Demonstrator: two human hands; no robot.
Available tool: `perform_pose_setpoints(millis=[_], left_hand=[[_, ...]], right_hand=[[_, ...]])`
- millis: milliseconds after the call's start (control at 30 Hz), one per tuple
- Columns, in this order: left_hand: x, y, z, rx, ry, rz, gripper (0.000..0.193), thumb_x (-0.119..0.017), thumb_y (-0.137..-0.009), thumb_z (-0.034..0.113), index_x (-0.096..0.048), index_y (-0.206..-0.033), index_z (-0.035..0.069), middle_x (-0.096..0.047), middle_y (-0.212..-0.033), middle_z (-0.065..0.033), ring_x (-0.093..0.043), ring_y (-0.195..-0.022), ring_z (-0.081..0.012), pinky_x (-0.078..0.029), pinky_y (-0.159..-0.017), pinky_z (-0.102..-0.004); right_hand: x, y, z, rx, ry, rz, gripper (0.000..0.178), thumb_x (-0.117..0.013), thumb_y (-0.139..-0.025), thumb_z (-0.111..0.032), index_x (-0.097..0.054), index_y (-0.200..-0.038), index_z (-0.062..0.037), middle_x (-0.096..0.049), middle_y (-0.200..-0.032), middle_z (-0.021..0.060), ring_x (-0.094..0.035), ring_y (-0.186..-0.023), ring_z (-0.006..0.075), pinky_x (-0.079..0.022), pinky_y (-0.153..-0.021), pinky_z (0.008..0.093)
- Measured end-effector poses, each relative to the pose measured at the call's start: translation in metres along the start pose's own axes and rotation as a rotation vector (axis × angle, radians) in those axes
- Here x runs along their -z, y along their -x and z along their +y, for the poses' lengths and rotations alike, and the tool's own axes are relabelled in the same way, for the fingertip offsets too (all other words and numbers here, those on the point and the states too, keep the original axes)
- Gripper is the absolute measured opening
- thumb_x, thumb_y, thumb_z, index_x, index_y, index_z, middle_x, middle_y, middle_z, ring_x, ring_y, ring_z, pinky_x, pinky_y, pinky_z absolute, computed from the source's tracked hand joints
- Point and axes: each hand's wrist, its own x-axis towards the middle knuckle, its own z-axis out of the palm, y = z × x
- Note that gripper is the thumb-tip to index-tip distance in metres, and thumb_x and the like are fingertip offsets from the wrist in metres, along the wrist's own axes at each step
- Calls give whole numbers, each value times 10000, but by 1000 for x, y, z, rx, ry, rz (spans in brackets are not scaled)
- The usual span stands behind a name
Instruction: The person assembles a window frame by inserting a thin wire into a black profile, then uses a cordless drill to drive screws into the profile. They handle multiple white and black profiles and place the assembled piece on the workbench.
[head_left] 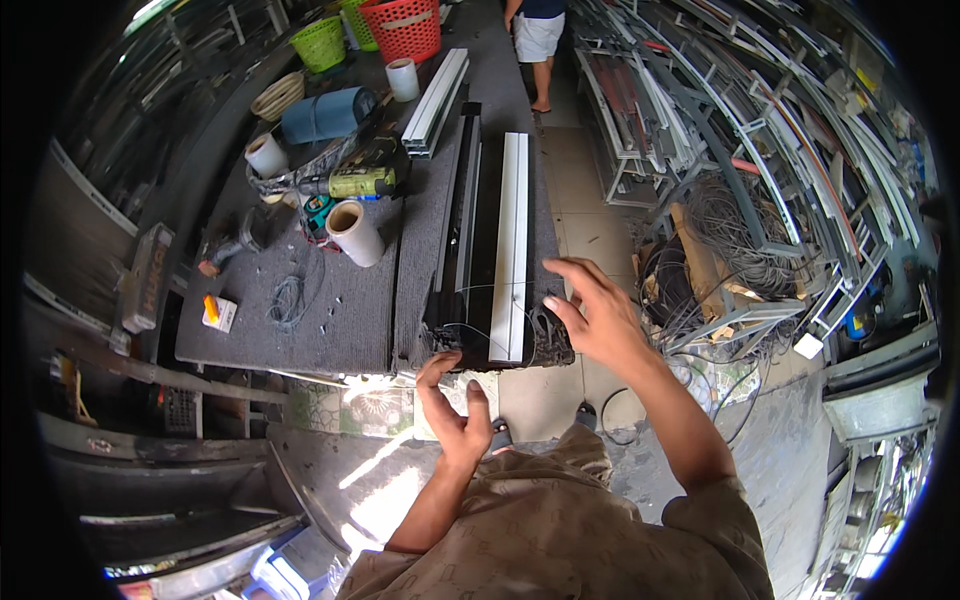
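Observation:
A long white metal profile (510, 250) lies lengthwise at the near end of the workbench, beside dark profiles (462, 200) on its left. A thin wire (490, 286) crosses the white profile and curves around its near end. To the profile's right, my right hand (597, 318) hovers by the bench corner with thumb and index finger apart. My left hand (457, 412) is just off the bench's near edge, fingers curled but parted from the thumb. Nothing shows in either hand, though a strand of wire there could be too thin to make out.
The dark bench (350, 310) holds a yellow-green cordless drill (362, 183), a roll of film (355, 234), a wire coil (287, 300), and more white profiles (436, 105). Baskets (400, 28) stand at the back. Racks of profiles and wire coils (735, 240) line the right; a person (540, 40) stands beyond.

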Motion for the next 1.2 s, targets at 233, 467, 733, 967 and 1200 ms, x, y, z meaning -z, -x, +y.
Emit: perform_pose_setpoints(millis=[233,467,733,967,1200], left_hand=[[-55,29,0,140,-432,4,1229,-1003,-752,212,-225,-1673,-27,-623,-1462,-260,-536,-1409,-408,-136,-1307,-617],[-103,29,3,250,-559,305,1094,-926,-788,179,-287,-1655,-7,-726,-1290,-183,-673,-1264,-332,-147,-1309,-619],[-138,25,2,327,-539,513,1063,-845,-786,106,-257,-1667,5,-671,-1328,-211,-660,-1267,-348,-204,-1302,-577],[-136,16,8,342,-603,483,1095,-892,-789,186,-266,-1671,20,-703,-1253,-187,-680,-1229,-342,-104,-1319,-636],[-132,8,17,452,-550,577,904,-946,-802,192,-464,-1553,41,-695,-1223,-149,-611,-1236,-342,-323,-1225,-541]], right_hand=[[-29,-71,26,288,119,-336,195,-809,-998,-184,-783,-1124,-38,-766,-1270,111,-787,-959,334,-621,-836,432],[46,-127,17,195,-438,-566,195,-720,-1096,-175,-789,-1065,5,-704,-735,14,-574,-658,48,-466,-612,275],[55,-200,-30,184,-699,-739,310,-676,-1140,-270,-741,-996,-4,-505,-701,-83,-426,-635,-1,-337,-567,205],[32,-199,-71,194,-837,-836,299,-673,-1140,-249,-740,-987,-2,-517,-703,-83,-439,-620,2,-339,-544,203],[39,-208,-96,296,-762,-835,296,-680,-1135,-248,-759,-987,-4,-537,-720,-83,-451,-629,4,-356,-557,207]])
